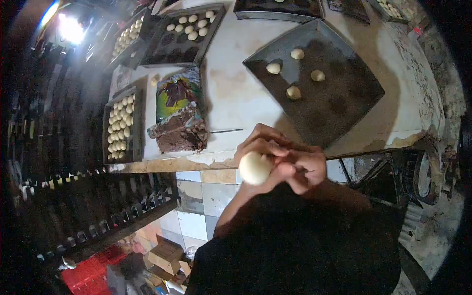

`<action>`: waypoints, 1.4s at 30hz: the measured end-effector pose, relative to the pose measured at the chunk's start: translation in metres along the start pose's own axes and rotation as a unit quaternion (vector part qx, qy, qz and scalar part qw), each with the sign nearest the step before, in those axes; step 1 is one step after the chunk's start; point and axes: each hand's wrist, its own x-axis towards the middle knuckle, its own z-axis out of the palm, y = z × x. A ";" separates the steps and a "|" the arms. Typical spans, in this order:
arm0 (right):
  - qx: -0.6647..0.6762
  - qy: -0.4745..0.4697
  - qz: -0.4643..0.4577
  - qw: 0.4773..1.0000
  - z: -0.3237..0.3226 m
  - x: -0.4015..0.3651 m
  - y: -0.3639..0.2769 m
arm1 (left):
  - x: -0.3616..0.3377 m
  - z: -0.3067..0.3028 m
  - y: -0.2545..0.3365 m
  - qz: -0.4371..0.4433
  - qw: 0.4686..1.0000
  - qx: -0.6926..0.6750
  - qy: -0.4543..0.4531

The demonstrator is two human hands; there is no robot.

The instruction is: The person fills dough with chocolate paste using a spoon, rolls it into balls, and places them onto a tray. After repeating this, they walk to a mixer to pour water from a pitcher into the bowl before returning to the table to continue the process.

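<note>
A smooth, pale dough ball point(254, 168) is in my hands, in front of the table edge. My left hand point(260, 142) is curled around it from above and behind. My right hand point(309, 168) is closed beside it, with thumb and fingertips pinched together against the ball's right side; the pinched spot is mostly hidden. Just beyond them lies a dark metal tray point(344, 98) with several dough balls point(293, 92) spaced apart. To the left, a brown block of paste point(182, 135) sits in opened plastic wrapping point(178, 96), with a thin metal tool point(225, 131) sticking out.
At the left edge of the white table point(231, 88) stands a narrow tray point(139, 132) packed with dough balls. Further trays, including a partly filled one point(169, 51), line the back. Below left are a red crate point(93, 270) and a cardboard box point(165, 255).
</note>
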 end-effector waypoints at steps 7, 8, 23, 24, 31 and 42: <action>-0.244 0.034 0.041 0.968 -0.035 -0.036 0.029 | -0.085 0.039 -0.124 -0.317 0.940 0.076 -0.097; -0.326 -0.023 0.009 0.945 -0.035 -0.037 0.033 | -0.110 0.046 -0.145 -0.334 0.934 0.042 -0.124; -0.474 -0.210 0.416 0.747 -0.087 -0.038 0.153 | -0.061 -0.092 -0.067 -0.441 0.897 0.013 0.031; -0.418 -0.190 0.466 0.757 -0.088 -0.037 0.154 | -0.074 -0.114 -0.070 -0.412 0.908 0.026 0.068; -0.609 0.137 0.149 0.767 -0.056 0.003 0.134 | -0.147 -0.371 -0.051 -0.219 0.829 0.319 0.405; -0.492 0.154 0.074 0.854 0.099 0.076 0.103 | -0.214 -0.716 -0.047 -0.494 0.395 0.763 0.132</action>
